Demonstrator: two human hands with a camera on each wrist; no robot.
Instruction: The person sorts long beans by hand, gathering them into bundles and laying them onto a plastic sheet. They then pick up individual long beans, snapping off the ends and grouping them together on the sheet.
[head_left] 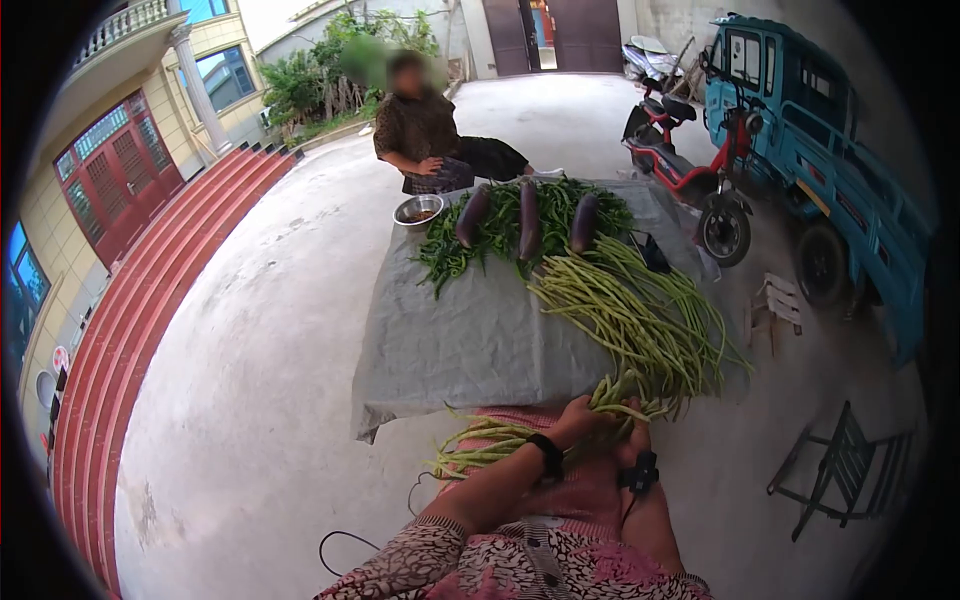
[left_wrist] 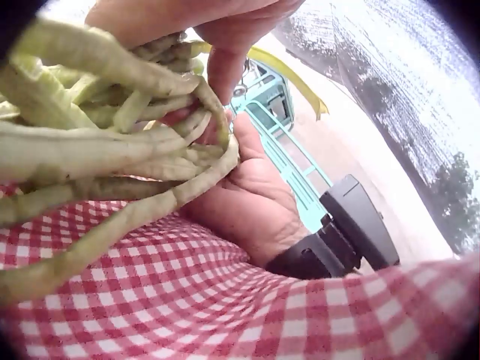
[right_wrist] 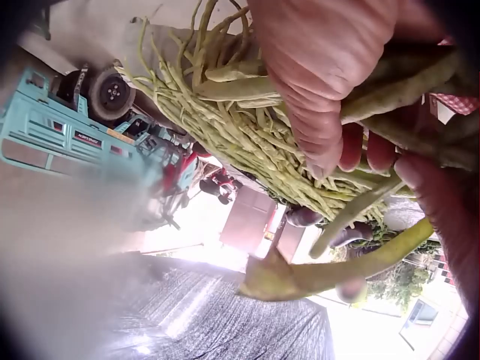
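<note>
Both hands meet over the lap at the near edge of the table. My left hand (head_left: 577, 422) grips a bunch of long green beans (head_left: 490, 443), whose ends stick out to the left across a red checked apron (left_wrist: 165, 277). Close beside it, my right hand (head_left: 634, 428) pinches bean ends between thumb and fingers. In the right wrist view a single yellowish bean (right_wrist: 337, 276) juts out below the fingers. A large pile of long beans (head_left: 640, 310) lies on the table's right side, its near end reaching the hands.
A grey sheet (head_left: 450, 340) covers the table. Toward its far side lie green peppers (head_left: 445, 250), three eggplants (head_left: 529, 220) and a metal bowl (head_left: 418, 210). A person (head_left: 420, 130) sits beyond. To the right stand a folding stool (head_left: 850, 465), a red scooter (head_left: 690, 170) and a blue three-wheeler (head_left: 800, 130).
</note>
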